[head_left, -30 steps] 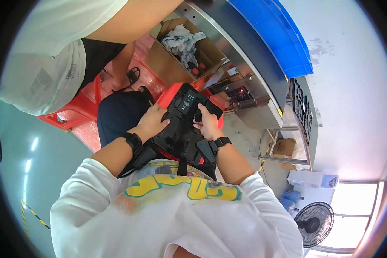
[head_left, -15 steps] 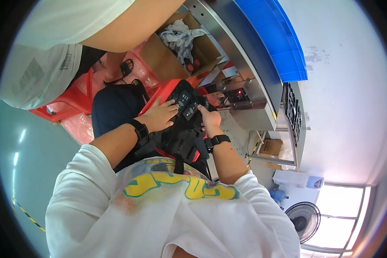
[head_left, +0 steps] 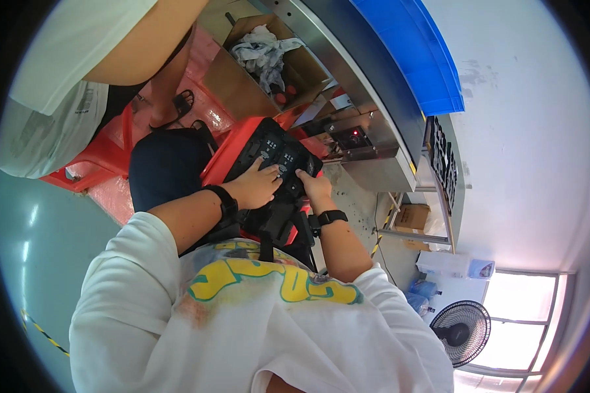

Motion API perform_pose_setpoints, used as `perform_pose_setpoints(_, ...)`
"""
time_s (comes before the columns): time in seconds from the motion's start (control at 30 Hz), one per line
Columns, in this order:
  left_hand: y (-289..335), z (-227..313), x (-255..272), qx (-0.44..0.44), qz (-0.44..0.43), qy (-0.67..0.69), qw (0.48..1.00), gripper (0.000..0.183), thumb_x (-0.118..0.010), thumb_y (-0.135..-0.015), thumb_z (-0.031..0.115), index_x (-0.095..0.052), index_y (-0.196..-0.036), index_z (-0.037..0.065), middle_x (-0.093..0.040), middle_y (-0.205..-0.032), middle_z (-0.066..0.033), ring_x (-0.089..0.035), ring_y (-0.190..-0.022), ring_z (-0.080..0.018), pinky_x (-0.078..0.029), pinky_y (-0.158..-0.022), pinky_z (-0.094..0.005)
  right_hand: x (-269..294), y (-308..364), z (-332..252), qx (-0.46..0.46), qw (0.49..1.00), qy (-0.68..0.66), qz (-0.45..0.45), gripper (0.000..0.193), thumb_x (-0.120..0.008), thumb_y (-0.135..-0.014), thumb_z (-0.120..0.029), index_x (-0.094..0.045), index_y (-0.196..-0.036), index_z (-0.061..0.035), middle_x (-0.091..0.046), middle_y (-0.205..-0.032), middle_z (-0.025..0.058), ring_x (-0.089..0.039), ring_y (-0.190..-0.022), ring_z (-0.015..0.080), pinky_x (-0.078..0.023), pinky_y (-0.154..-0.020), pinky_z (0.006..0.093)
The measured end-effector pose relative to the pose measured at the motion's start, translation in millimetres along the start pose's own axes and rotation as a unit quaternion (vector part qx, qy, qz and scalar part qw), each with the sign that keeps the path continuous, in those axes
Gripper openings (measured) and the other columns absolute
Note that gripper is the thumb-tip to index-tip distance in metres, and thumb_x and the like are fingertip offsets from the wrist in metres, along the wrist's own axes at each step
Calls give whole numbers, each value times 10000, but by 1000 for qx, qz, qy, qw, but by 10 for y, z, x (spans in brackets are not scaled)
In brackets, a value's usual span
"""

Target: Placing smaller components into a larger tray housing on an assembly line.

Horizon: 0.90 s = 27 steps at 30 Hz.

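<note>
Support seems firmer: our splayed left hand (head_left: 255, 187) has moved further over the black parts (head_left: 269, 141), joining our right hand (head_left: 317, 188), whose grip we cannot tell.

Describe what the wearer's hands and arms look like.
The left hand and right hand are ungloved. Each wrist has a black strap, and a dark boxy piece sits beside the right one. The loose white sleeves end near the elbows.

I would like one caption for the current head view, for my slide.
Left hand and right hand on black parts, with a blue bin at upper right.
</note>
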<state>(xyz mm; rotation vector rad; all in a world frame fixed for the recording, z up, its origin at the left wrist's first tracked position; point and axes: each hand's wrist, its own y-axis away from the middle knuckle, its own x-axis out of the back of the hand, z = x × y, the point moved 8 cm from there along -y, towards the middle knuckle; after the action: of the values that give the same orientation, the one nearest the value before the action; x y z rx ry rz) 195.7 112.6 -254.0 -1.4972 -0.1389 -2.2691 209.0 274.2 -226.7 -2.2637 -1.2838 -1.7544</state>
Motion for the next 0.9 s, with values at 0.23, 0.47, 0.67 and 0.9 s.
perform_pose_setpoints(0.23,210,-112,204,58,62,47,995,468,-575,-849,274,-529,-1232,9,-428,-1352,-190,-360,-1300,-326,-285,-1049,-510,38,116,50,9,999,-15,-40,636,-703,-709,-535,-636,-775,94,-638,-676,157,-640,-521,239,-494,-412,326)
perform_pose_setpoints(0.47,656,-461,751,204,229,184,934,350,-653,-802,154,-586,-1120,23,-527,-1180,-164,-486,-1138,-336,-386,-985,-390,-457,776,-369,85,974,-55,-201,623,-648,-774,-520,-578,-633,83,-558,-539,129,-587,-425,224,-460,-354,323)
perform_pose_setpoints(0.67,896,-473,623,243,220,182,927,344,-622,-829,155,-582,-1142,17,-527,-1196,-166,-483,-1150,-332,-381,-992,-390,-940,903,-529,90,945,-38,-311,658,-656,-751,-535,-581,-761,119,-580,-607,173,-617,-464,256,-509,-362,329)
perform_pose_setpoints(0.9,967,-453,474,223,161,233,933,349,-575,-855,133,-577,-1178,2,-506,-1276,-176,-458,-1201,-335,-369,-1013,-386,-1152,959,-296,2,934,-46,-353,679,-687,-717,-529,-577,-857,126,-594,-646,192,-632,-510,300,-530,-404,372)
